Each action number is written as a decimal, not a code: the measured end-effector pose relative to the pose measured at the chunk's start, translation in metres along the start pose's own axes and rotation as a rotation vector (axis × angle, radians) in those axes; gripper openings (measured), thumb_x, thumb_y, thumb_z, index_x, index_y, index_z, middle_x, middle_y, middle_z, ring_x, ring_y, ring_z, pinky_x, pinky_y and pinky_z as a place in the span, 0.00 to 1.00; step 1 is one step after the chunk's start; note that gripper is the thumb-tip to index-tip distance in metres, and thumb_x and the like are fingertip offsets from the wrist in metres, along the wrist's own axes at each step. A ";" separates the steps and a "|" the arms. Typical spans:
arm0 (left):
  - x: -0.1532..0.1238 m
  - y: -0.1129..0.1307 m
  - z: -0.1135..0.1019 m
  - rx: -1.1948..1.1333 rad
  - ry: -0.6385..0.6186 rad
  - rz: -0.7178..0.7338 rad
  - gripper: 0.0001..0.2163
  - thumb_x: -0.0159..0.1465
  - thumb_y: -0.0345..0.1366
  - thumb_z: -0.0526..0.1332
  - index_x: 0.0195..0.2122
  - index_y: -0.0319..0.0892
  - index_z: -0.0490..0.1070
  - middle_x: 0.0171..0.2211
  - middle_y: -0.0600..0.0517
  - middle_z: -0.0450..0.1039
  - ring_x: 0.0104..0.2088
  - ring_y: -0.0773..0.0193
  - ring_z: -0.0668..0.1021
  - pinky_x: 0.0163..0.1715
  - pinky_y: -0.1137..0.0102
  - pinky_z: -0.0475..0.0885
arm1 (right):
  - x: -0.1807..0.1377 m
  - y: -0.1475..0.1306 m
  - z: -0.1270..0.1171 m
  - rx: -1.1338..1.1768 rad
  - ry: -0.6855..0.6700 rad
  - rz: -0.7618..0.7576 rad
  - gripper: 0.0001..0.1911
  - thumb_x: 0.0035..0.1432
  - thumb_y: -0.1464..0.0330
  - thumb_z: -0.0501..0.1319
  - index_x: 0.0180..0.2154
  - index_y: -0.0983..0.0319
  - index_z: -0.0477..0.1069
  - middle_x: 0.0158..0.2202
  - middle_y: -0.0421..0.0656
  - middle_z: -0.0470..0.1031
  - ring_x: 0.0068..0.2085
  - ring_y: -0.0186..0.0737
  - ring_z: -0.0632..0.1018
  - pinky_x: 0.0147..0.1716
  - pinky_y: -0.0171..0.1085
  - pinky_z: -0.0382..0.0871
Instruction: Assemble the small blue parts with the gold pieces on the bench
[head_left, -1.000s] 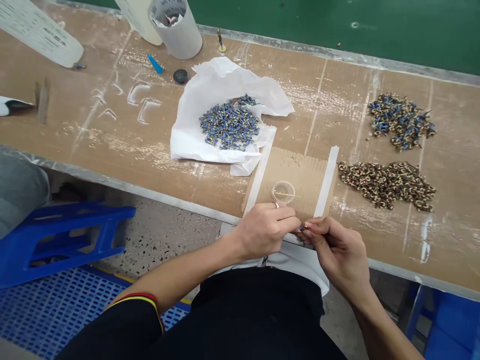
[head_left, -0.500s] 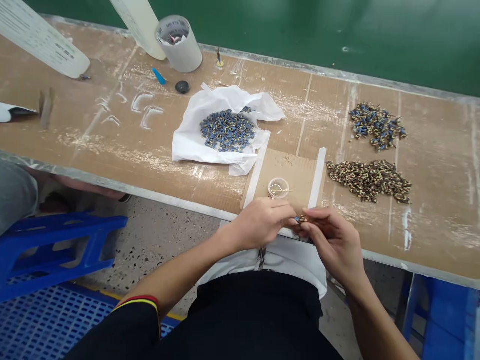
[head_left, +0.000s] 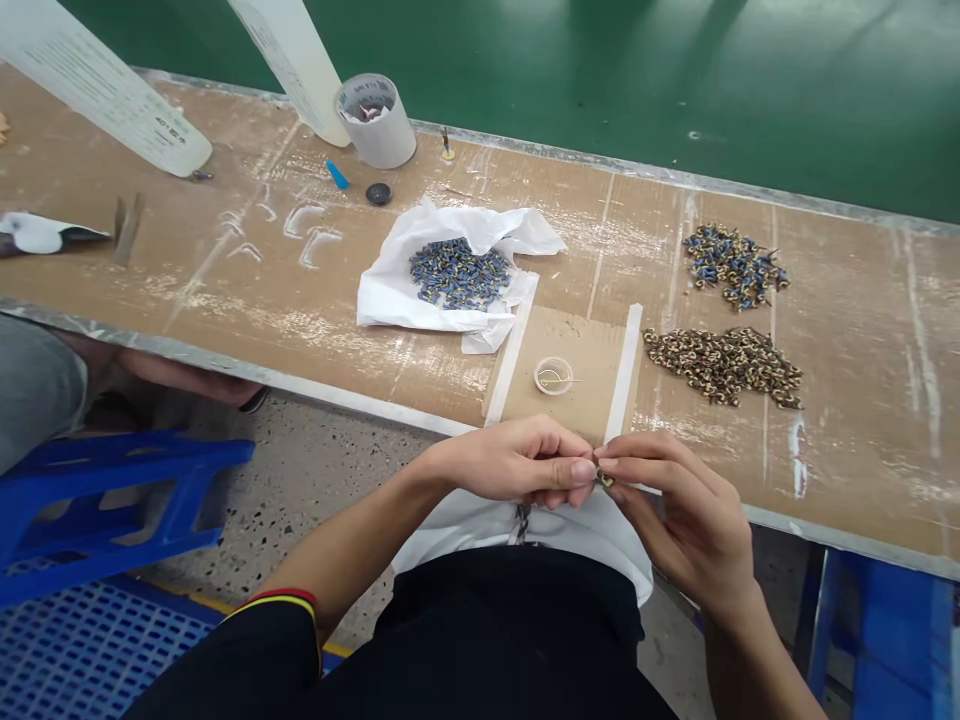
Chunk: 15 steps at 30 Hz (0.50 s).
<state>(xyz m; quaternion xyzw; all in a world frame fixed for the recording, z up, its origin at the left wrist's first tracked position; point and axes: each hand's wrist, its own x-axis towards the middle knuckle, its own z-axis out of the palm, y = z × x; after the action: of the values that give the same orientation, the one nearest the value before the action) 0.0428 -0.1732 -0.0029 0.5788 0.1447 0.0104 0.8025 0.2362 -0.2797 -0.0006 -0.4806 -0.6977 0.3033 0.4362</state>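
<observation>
My left hand (head_left: 529,462) is closed in a pinch, thumb against the fingers, at the table's front edge. Opposite it, my right hand (head_left: 679,500) pinches with its fingertips, almost touching the left ones. Between both sets of fingertips sits a tiny gold-coloured part (head_left: 606,480), mostly covered by the fingers. Just beyond the hands, a small round clear dish (head_left: 553,376) holds a pale, thin curved wire or stick. A pile of small blue-and-gold parts (head_left: 459,275) lies on crumpled white paper (head_left: 382,300).
To the right lie a pile of blue-and-gold pieces (head_left: 731,265) and a pile of brown-and-gold pieces (head_left: 724,365). Farther back stand a tape roll (head_left: 382,135), tall bottles (head_left: 169,140), a blue cap (head_left: 337,174) and a black disc (head_left: 379,193). Another person's leg (head_left: 187,375) shows at left.
Both hands have come slightly lower and nearer to me, fingertips closer together. The blue of the held part, seen earlier at the left fingertips, is now covered. The camera view has shifted a little.
</observation>
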 end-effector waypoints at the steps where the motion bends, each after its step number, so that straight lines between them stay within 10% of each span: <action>1: 0.000 -0.001 0.000 0.023 0.012 0.003 0.20 0.71 0.49 0.53 0.30 0.37 0.69 0.22 0.53 0.67 0.22 0.71 0.69 0.23 0.76 0.66 | -0.001 0.001 0.001 0.007 0.010 0.024 0.19 0.58 0.81 0.62 0.47 0.56 0.73 0.42 0.45 0.75 0.42 0.42 0.78 0.41 0.40 0.73; 9: 0.000 -0.016 0.009 0.846 0.372 0.238 0.12 0.72 0.35 0.50 0.36 0.37 0.70 0.31 0.49 0.72 0.31 0.65 0.73 0.32 0.73 0.66 | -0.017 0.017 0.022 0.242 0.201 0.453 0.04 0.61 0.70 0.65 0.39 0.58 0.75 0.36 0.43 0.78 0.35 0.40 0.80 0.35 0.38 0.78; 15: 0.005 -0.027 0.006 1.206 0.404 0.256 0.10 0.68 0.29 0.51 0.31 0.40 0.68 0.28 0.52 0.70 0.27 0.66 0.72 0.26 0.72 0.61 | -0.015 0.026 0.024 0.286 0.137 0.486 0.04 0.62 0.66 0.64 0.34 0.60 0.74 0.32 0.43 0.79 0.30 0.39 0.79 0.31 0.37 0.78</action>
<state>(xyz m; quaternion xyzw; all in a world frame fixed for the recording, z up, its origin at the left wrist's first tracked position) 0.0453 -0.1865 -0.0279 0.9272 0.2030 0.1317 0.2859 0.2275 -0.2844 -0.0380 -0.5866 -0.4813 0.4611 0.4600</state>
